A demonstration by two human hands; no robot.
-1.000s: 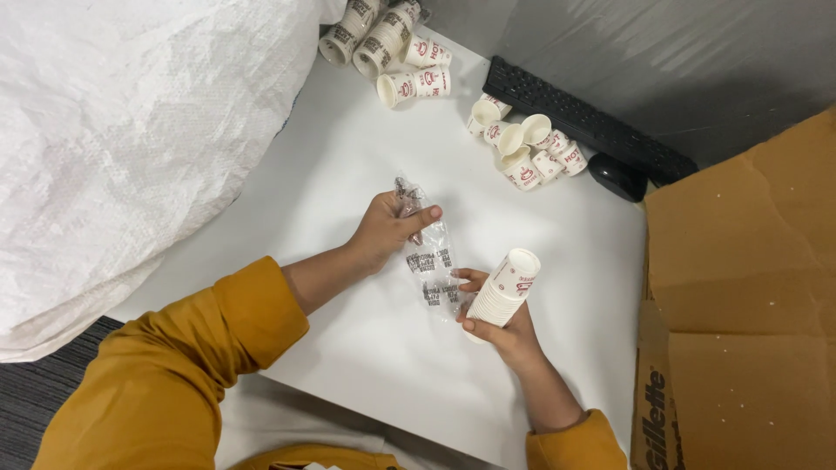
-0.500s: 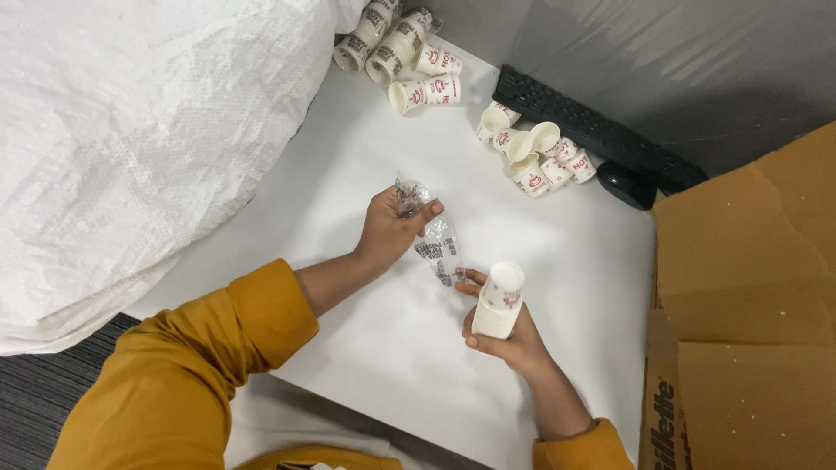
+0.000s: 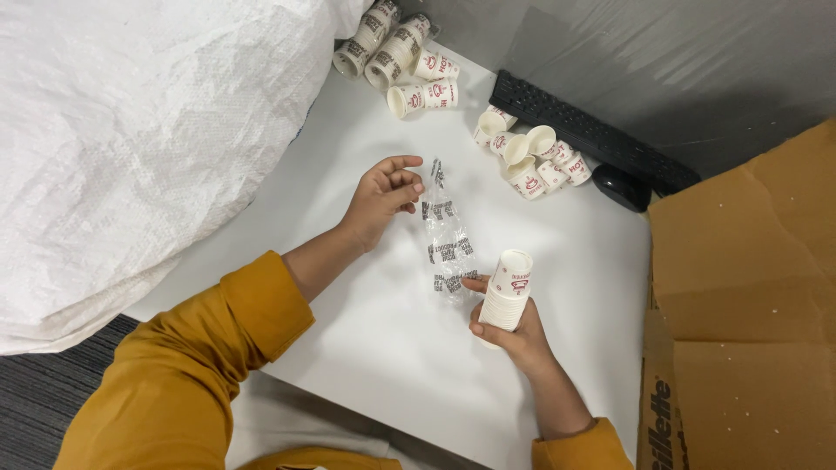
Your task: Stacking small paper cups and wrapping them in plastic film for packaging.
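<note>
Fingers (image 3: 402,184) of the left hand (image 3: 381,202) curl loosely, half spread, tips just touching the top edge of a clear printed sleeve (image 3: 448,239) lying flat on the counter (image 3: 366,348). The right hand (image 3: 512,331) grips a stack of paper cups (image 3: 509,292) upright, its forefinger pinning the sleeve's lower end. This looks like bagging the stack; the mouth of the sleeve needs opening first. Loose cups (image 3: 522,157) lie near a keyboard (image 3: 592,135).

Upright stacked paper cups (image 3: 508,292) beside crumpled clear sleeve (image 3: 446,235).
</note>
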